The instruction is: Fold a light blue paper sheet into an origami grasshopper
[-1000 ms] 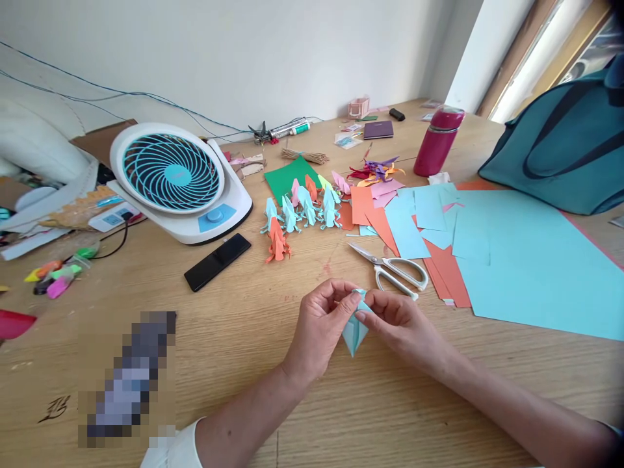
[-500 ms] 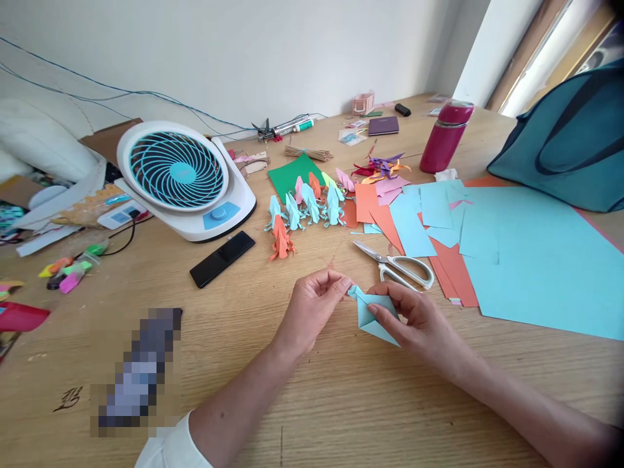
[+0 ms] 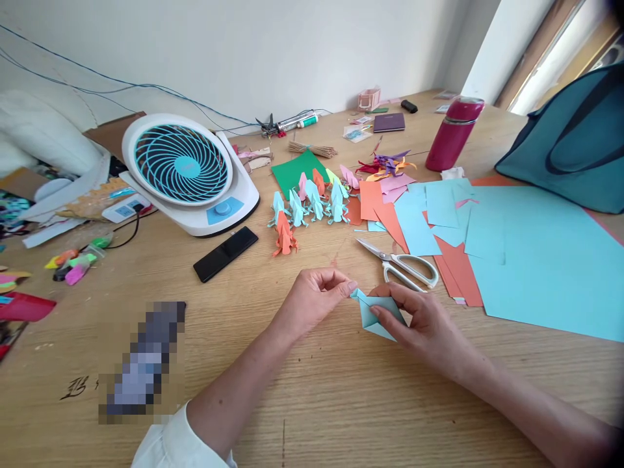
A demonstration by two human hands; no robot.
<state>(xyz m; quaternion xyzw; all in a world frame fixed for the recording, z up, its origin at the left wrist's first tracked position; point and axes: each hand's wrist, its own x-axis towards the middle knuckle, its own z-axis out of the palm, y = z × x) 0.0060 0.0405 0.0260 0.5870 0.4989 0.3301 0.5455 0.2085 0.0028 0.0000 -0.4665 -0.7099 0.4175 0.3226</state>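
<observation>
A small folded light-blue paper [image 3: 379, 316] is held just above the wooden table between both hands. My left hand [image 3: 319, 296] pinches its narrow tip with thumb and fingertips. The wider body of the paper is gripped by my right hand [image 3: 414, 318], thumb on top and fingers behind. Beyond my right hand lie scissors [image 3: 404, 268] with white handles, blades partly apart. Further back stand several folded paper figures in light blue, pink and orange, among them an orange one [image 3: 284, 234] at the front.
A white fan [image 3: 188, 172] and a black phone [image 3: 225, 253] are on the left. Light-blue sheets [image 3: 550, 260] and orange strips [image 3: 455, 273] cover the right side. Behind them are a magenta bottle [image 3: 453, 135] and a teal bag [image 3: 565, 143]. A green sheet [image 3: 292, 170] lies behind the figures.
The view has shifted slightly, so most things appear a little further right. Both hands keep their hold on the folded paper, with hardly any change in their pose.
</observation>
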